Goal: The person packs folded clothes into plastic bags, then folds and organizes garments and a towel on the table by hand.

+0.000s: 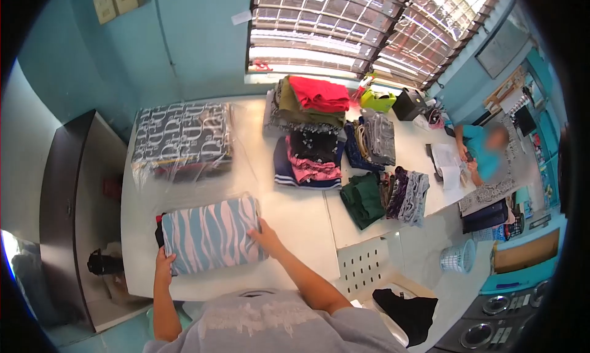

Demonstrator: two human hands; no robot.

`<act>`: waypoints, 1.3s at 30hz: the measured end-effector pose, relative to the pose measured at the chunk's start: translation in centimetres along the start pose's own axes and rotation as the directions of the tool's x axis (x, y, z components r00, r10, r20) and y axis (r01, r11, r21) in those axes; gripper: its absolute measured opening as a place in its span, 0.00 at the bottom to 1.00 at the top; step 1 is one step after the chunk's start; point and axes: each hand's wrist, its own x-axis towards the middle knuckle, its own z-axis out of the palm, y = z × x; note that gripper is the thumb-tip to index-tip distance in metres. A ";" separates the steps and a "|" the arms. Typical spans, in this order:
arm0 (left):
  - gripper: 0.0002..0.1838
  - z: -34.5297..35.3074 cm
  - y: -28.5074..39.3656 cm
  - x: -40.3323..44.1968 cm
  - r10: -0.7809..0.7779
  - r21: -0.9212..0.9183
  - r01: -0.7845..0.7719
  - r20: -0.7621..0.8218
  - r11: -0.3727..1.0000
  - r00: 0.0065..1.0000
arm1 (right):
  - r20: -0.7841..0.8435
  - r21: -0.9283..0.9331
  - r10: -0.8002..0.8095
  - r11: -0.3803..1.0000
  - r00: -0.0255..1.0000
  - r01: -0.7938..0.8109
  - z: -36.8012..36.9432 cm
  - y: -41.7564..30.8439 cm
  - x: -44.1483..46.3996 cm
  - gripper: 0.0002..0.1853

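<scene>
A folded blue-and-pale cloth with wavy stripes [212, 236] lies on the white table in front of me. My left hand [165, 264] grips its near left corner, thumb on top and the other fingers partly hidden. On the right end, my right hand [263, 237] is closed round the edge. Red and black fabric [159, 230] peeks out from under the cloth on the left. Behind it sits a clear plastic-wrapped bundle of black-and-white lettered fabric [183, 134].
Folded clothes [310, 147] stand in piles at the table's middle, with dark green folded garments [362, 200] nearer. A person in a teal shirt [485, 149] sits at the far right by an open notebook [447, 167]. A dark cabinet [64, 211] stands left; a black garment [407, 315] hangs near me.
</scene>
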 end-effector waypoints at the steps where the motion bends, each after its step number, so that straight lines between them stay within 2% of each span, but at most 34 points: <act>1: 0.28 0.1 0.0 0.0 0.020 0.000 -0.020 -0.004 1.000 1.000 | 0.009 -0.017 -0.020 1.000 1.000 0.020 -0.2 0.1 -0.2 0.32; 4: 0.22 -0.9 -0.3 0.5 0.183 0.420 -0.075 -0.225 0.905 0.957 | 0.001 0.025 -0.081 0.996 0.997 0.081 -2.3 0.3 -0.4 0.27; 6: 0.18 1.0 2.7 -0.2 0.418 0.640 -0.116 -0.344 0.759 0.841 | -0.059 0.013 -0.200 0.979 0.978 0.201 -5.4 -1.9 -0.7 0.24; 7: 0.17 2.2 4.6 -0.5 0.535 0.733 -0.107 -0.381 0.672 0.754 | -0.028 0.136 -0.158 0.978 0.987 0.160 -7.2 -2.8 -0.3 0.20; 10: 0.13 5.6 8.7 1.5 0.623 0.571 -0.364 -0.361 0.736 0.694 | -0.025 0.184 -0.164 0.969 0.986 0.165 -13.3 -4.1 2.2 0.18; 11: 0.12 7.0 9.2 3.0 0.644 0.427 -0.495 -0.358 0.757 0.677 | -0.102 0.080 -0.255 0.961 0.962 0.263 -15.3 -3.7 3.8 0.15; 14: 0.11 14.5 13.2 3.1 0.651 0.387 -0.556 -0.177 0.736 0.738 | -0.264 -0.154 -0.531 0.847 0.805 0.508 -20.7 -5.1 8.3 0.10; 16: 0.11 19.7 15.2 2.7 0.656 0.369 -0.605 -0.015 0.705 0.755 | -0.295 -0.318 -0.600 0.795 0.744 0.516 -23.7 -9.0 9.0 0.10; 18: 0.11 23.7 15.5 4.1 0.546 0.169 -0.552 0.082 0.817 0.834 | -0.229 -0.579 -0.773 0.597 0.592 0.556 -26.4 -10.6 11.8 0.14; 20: 0.11 27.7 16.3 5.4 0.459 0.059 -0.476 0.181 0.877 0.869 | -0.191 -0.710 -0.846 0.469 0.497 0.525 -27.6 -14.3 12.8 0.18; 25: 0.13 35.7 18.7 11.5 0.399 0.018 -0.423 0.298 0.906 0.867 | -0.090 -0.870 -0.912 0.267 0.401 0.414 -28.5 -18.3 19.1 0.29; 29: 0.17 40.3 18.5 17.7 0.255 -0.003 -0.266 0.295 0.964 0.921 | -0.028 -0.915 -0.882 0.212 0.470 0.344 -27.6 -18.5 23.3 0.40; 32: 0.24 43.2 16.8 23.2 0.126 0.048 -0.140 0.224 0.989 0.967 | -0.029 -0.915 -0.845 0.237 0.534 0.325 -26.9 -16.9 25.8 0.43; 37: 0.27 46.3 16.6 28.2 -0.001 -0.029 0.004 0.117 1.000 0.993 | -0.040 -0.855 -0.763 0.361 0.645 0.372 -27.1 -16.5 27.5 0.46; 39: 0.26 46.9 16.7 29.2 -0.054 -0.050 0.058 0.091 0.997 0.994 | -0.044 -0.807 -0.765 0.406 0.642 0.429 -27.6 -16.6 27.6 0.46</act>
